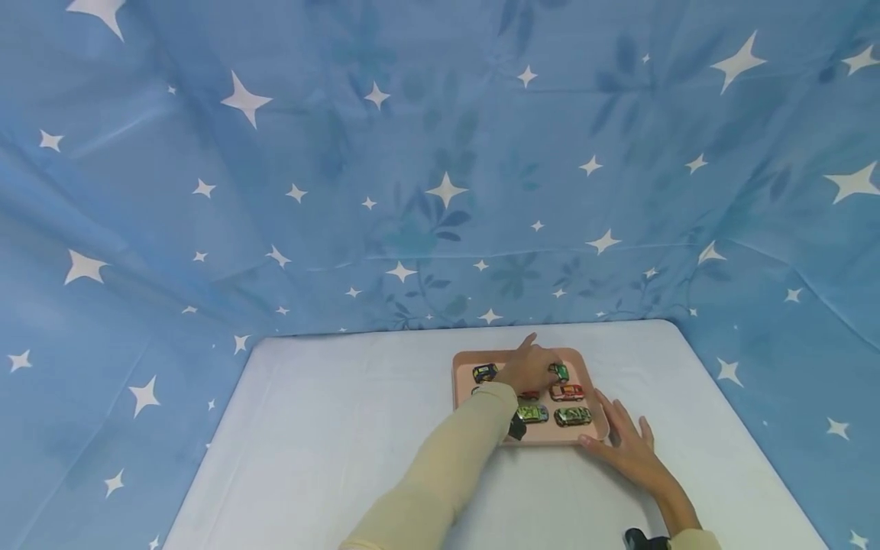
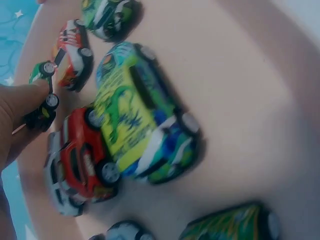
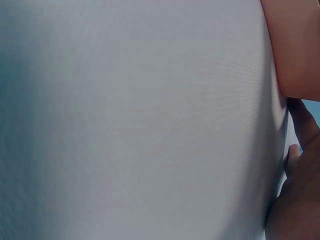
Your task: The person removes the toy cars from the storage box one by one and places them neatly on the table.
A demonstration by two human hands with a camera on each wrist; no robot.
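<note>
A blue cloth with white stars (image 1: 412,137) stands behind the white counter (image 1: 330,428), and on the counter's far right part rests a pinkish tray (image 1: 550,438) bearing several small toy cars. The left arm reaches across the tray from the near left, so the left hand (image 1: 529,372) is over its far half. The right hand (image 1: 629,449) is outside the tray at the near right corner, its fingers spread apart, touching the rim with nothing pinched between them.

Among the cars, the green car (image 1: 560,373) is the one at the left hand's fingers. It lies toward the tray's far right corner, directly to the right of that hand — the left hand is clearly the nearer, the right hand being beyond the rim. In the left wrist view the car's long axis runs crosswise to the fingers, wheels turned toward the camera, and the fingers are clamped on it about midway along its length. Whether it touches the tray floor I cannot tell.

Just nearer the person than the green car sits a red-and-white car (image 1: 567,393); nearer again are a camouflage-patterned car (image 1: 573,416) and, to its left, a yellow-green car (image 1: 532,413) — all apart from the left fingertips.
</note>
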